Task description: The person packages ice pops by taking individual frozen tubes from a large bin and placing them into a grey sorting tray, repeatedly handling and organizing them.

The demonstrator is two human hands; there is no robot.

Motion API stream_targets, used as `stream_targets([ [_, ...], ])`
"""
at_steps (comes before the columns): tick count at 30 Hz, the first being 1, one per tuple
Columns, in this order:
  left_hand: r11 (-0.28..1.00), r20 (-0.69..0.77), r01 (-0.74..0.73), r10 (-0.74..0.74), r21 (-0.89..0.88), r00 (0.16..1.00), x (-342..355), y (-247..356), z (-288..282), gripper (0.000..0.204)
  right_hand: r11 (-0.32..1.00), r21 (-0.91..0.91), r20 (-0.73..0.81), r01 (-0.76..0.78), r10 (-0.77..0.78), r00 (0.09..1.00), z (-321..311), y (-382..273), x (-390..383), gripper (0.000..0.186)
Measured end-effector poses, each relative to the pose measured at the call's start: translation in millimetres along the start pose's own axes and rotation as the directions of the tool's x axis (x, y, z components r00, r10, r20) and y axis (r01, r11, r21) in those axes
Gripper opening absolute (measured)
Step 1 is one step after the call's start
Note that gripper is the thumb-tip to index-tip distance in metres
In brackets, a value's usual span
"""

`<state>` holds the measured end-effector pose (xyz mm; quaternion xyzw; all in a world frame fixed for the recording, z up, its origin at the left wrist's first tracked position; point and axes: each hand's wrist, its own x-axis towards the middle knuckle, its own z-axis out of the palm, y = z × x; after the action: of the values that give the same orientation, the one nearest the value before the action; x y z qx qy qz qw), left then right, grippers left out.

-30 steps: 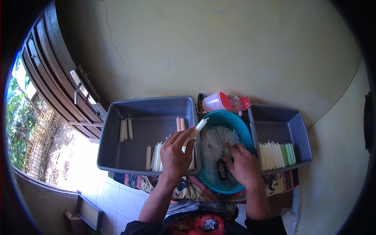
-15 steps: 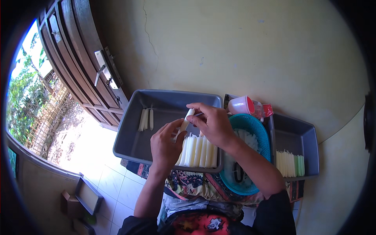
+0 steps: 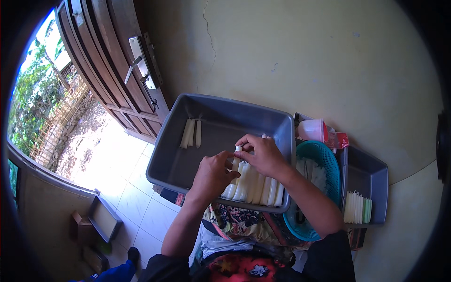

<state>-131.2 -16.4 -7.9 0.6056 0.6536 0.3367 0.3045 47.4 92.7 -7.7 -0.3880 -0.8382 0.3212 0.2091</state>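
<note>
A white candle (image 3: 236, 162) stands nearly upright between my hands, above the near part of a large grey plastic bin (image 3: 157, 171). My left hand (image 3: 210, 175) is closed around its lower part. At the candle's upper end, the fingertips of my right hand (image 3: 264, 156) pinch it. Below my hands, a row of white and cream candles (image 3: 256, 188) fills the near right corner of the bin, partly hidden by the hands. A few thin candles (image 3: 189, 134) lie apart at the bin's far left.
Right of the bin sits a teal basket (image 3: 334, 176) with clear plastic in it. A second grey bin (image 3: 361, 175) holds cream and green candles (image 3: 355, 207). Behind the basket are a pink cup (image 3: 310, 129) and red packet (image 3: 342, 140). A wooden door (image 3: 105, 61) stands left.
My view has shifted, so the bin sits further right in it. The candle has turned from slanted to more upright. Another person's blue-clothed leg and dark foot now show at lower left.
</note>
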Motion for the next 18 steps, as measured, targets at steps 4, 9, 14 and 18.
stream_targets([
  [4, 0.999, 0.065, -0.026, 0.023, 0.045, 0.998, -1, 0, -1, 0.050, 0.994, -0.104, 0.010, 0.034, -0.033, 0.999, 5, 6, -5, 0.029],
  [9, 0.997, 0.121, -0.033, 0.024, 0.073, 0.992, 0, 1, 0, 0.049, 1.000, 0.001, 0.052, -0.007, 0.007, 0.999, 4, 11, -9, 0.028],
  [14, 0.992, 0.169, 0.027, -0.048, 0.127, 0.984, 0, -3, 1, 0.043, 1.000, -0.013, 0.096, 0.005, -0.004, 0.995, 5, 13, -9, 0.025],
  [18, 0.987, 0.163, 0.003, -0.029, 0.160, 0.986, 0, -7, 3, 0.037, 0.995, -0.101, 0.155, 0.013, 0.003, 0.988, -1, 7, -10, 0.021],
])
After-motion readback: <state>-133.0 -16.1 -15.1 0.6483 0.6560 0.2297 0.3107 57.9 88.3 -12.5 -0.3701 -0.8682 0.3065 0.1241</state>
